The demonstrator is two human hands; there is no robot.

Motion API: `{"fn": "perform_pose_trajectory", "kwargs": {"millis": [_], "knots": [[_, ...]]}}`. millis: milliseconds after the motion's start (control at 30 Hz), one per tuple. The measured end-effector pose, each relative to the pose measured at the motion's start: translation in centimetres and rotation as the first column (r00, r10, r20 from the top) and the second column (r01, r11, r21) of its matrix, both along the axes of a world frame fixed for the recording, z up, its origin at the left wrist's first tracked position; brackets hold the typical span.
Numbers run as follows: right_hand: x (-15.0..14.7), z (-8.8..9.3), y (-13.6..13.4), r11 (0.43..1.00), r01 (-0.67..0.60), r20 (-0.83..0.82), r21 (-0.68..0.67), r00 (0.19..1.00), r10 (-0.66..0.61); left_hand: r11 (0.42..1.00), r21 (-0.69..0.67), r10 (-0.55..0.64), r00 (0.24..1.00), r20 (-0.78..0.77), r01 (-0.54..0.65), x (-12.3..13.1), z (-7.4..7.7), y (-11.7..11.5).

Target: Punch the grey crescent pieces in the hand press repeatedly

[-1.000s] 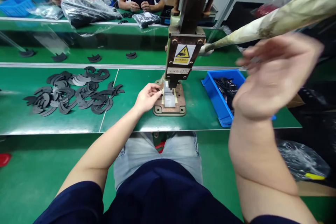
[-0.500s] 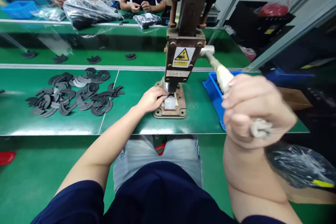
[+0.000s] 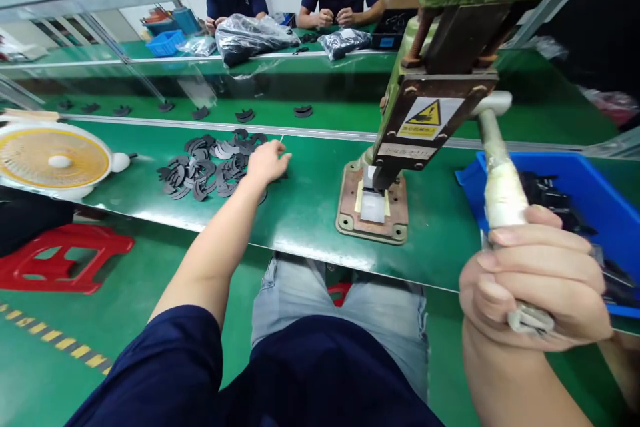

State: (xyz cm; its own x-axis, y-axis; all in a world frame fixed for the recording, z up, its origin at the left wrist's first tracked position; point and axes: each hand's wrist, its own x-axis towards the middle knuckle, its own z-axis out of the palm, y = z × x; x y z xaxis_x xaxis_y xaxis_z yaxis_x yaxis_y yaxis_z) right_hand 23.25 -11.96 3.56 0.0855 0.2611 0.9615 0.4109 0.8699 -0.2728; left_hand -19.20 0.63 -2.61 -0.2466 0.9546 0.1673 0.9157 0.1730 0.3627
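My right hand (image 3: 537, 277) is wrapped round the taped white lever handle (image 3: 501, 180) of a hand press (image 3: 430, 100), pulled down toward me. The press base (image 3: 373, 203) sits on the green bench (image 3: 310, 207) with a pale block under the ram. My left hand (image 3: 267, 161) reaches out to the left, fingers loosely spread, over the near edge of a pile of dark crescent-shaped flat parts (image 3: 210, 163). I see nothing gripped in it.
A blue bin (image 3: 595, 193) of dark parts stands right of the press. A white and yellow fan (image 3: 53, 160) lies at the bench's left end, a red stool (image 3: 60, 257) below it. Two people sit at the far bench with bagged parts (image 3: 253, 37).
My left hand left the press base and moved left to the pile of crescent parts. My right hand keeps the lever pulled down. The view swung left.
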Motion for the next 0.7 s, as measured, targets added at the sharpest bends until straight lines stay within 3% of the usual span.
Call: {"fn": "perform_pose_trajectory", "kwargs": {"millis": [100,233,500,600,700], "knots": [[0.0,-0.2,0.1,1.000,0.011,-0.008,-0.012,1.000,-0.011,0.946,-0.250,0.193,0.979,-0.068,-0.204,-5.4,0.3,0.6],[0.4,-0.4,0.4,0.998,-0.065,-0.008,0.016,0.998,0.065,0.879,-0.423,0.174,0.974,-0.143,-0.219,-7.0,-0.1,1.2],[0.9,0.0,-0.2,0.992,-0.113,0.033,-0.064,0.993,0.115,0.923,-0.356,0.041,0.959,-0.282,-0.144,-5.5,1.0,2.9],[0.8,0.1,-0.5,0.991,-0.121,0.036,-0.058,0.992,0.123,0.967,-0.252,-0.104,0.941,-0.323,0.020,-3.2,1.7,1.8],[0.7,0.1,-0.5,0.990,-0.129,0.044,-0.048,0.990,0.131,0.968,-0.130,-0.247,0.911,-0.331,0.215,0.9,2.0,-0.4]]}}
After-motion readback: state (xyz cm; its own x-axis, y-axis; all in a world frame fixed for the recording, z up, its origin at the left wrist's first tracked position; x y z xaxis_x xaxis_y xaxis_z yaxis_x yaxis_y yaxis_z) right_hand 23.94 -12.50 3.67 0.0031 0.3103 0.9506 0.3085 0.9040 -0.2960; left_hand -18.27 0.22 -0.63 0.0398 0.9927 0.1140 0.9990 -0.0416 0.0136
